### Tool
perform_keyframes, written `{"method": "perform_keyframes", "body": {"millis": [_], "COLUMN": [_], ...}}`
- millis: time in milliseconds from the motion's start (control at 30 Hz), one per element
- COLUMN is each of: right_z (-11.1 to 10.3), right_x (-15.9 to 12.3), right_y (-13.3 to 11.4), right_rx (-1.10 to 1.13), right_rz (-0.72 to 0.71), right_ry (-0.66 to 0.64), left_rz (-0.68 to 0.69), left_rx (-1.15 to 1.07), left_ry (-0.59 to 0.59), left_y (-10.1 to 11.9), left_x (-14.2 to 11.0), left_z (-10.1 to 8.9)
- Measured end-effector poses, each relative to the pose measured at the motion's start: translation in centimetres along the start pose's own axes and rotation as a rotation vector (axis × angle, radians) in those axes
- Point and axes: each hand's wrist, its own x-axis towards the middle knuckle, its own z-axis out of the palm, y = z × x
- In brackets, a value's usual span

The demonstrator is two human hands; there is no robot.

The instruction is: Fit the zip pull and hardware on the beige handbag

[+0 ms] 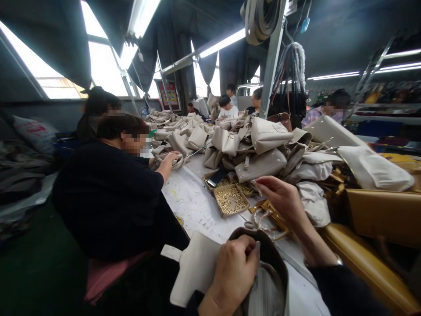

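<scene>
Under the hanging lamps, a white-covered worktable (197, 204) carries heaped cream bags (268, 131). From my end, the open cream handbag (195, 267) lies low and close, its mouth running away from me. My left hand (235, 267) pinches its inner edge; my right hand (284, 197), apart, hovers farther off near gold studs (230, 199), fingertips bunched, whether around anything I can't tell.

A heap of bags (270, 134) is covering the far side of a worktable (194, 204), a phone (217, 177) lying across boxes at its near edge, studs (230, 198) filling the nearest box (226, 213), while a seated co-worker (115, 193) is occupying the left side.
</scene>
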Motion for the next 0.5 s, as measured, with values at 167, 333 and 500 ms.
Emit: {"method": "perform_keyframes", "body": {"millis": [167,333,500], "right_z": [8.4,13.7,12.6], "right_x": [8.1,12.1,13.5], "right_y": [4.1,6.3,8.0], "right_rx": [-0.222,-0.444,-0.663], "right_rz": [0.04,0.044,-0.018], "right_ry": [-0.243,-0.407,-0.616], "left_rz": [0.085,0.085,0.055], "left_rx": [0.085,0.085,-0.035], "left_ry": [-0.054,-0.008,-0.015], "left_y": [-1.1,-2.4,-1.7], "left_x": [0.2,0.9,1.4], "left_z": [1.2,2.5,0.8]}}
